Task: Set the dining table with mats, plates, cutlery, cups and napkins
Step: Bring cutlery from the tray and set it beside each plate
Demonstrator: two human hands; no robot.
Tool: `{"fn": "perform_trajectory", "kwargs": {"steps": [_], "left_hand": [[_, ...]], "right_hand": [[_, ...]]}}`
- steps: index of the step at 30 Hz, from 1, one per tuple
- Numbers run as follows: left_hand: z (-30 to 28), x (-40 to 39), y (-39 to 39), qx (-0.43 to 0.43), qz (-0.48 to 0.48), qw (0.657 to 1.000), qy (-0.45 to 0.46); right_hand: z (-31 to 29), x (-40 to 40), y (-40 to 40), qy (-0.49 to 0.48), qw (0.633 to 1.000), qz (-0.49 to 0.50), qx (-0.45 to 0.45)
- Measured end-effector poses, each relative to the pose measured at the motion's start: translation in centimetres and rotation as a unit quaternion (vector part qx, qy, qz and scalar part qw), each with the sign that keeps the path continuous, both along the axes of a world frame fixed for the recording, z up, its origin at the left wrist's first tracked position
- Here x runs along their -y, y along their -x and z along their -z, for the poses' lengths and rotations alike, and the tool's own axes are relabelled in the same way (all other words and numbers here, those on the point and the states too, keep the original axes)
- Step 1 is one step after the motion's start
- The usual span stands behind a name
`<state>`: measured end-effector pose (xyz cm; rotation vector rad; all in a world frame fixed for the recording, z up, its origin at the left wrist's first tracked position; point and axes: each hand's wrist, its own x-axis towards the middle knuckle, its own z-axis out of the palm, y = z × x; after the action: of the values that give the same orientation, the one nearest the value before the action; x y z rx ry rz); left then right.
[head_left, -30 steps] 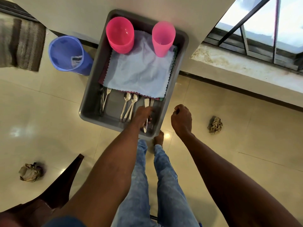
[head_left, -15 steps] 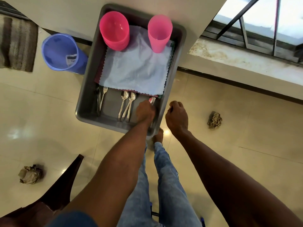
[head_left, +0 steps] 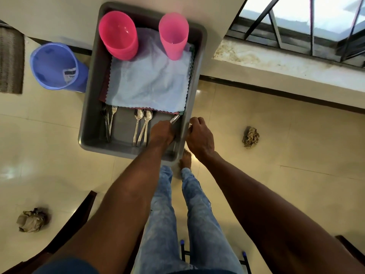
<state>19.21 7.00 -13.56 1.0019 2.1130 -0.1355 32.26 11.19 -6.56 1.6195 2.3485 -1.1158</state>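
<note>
A grey tray [head_left: 88, 119] sits in front of me, its far end against a white surface. Inside stand a stack of pink cups [head_left: 118, 34] and a single pink cup [head_left: 173, 36] on a light blue cloth [head_left: 150, 82] that covers other napkins. Forks [head_left: 109, 121] lie at the near left, two spoons [head_left: 141, 125] in the middle. My left hand [head_left: 162, 133] reaches into the tray's near right corner and grips knives [head_left: 174, 119], whose blades stick out past my fingers. My right hand [head_left: 200, 135] holds the tray's right rim, fingers curled over it.
A blue bin [head_left: 56, 66] stands on the tiled floor left of the tray. Crumpled paper balls lie at the right [head_left: 250, 137] and lower left [head_left: 31, 219]. A dark chair [head_left: 65, 234] is at my lower left. A window ledge [head_left: 286, 62] runs along the right.
My left hand has closed round the knives in the tray's near right corner. My right hand has moved left onto the tray's rim.
</note>
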Motion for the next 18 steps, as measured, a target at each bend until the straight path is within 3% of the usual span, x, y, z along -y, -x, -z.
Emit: {"fn": "perform_trajectory", "kwargs": {"steps": [4,11,18], "left_hand": [[0.0,1.8,0.6,-0.012,-0.033,0.999,-0.017],[0.2,2.2,1.1,0.0,0.034,0.998,-0.047],[0.1,1.4,0.5,-0.002,0.011,0.997,-0.072]], "right_hand": [[-0.1,0.4,-0.1,0.001,1.0,0.004,0.002],[-0.2,0.8,1.6,-0.011,0.999,0.015,-0.029],[0.2,1.1,2.4,-0.011,0.998,0.048,-0.038]]}}
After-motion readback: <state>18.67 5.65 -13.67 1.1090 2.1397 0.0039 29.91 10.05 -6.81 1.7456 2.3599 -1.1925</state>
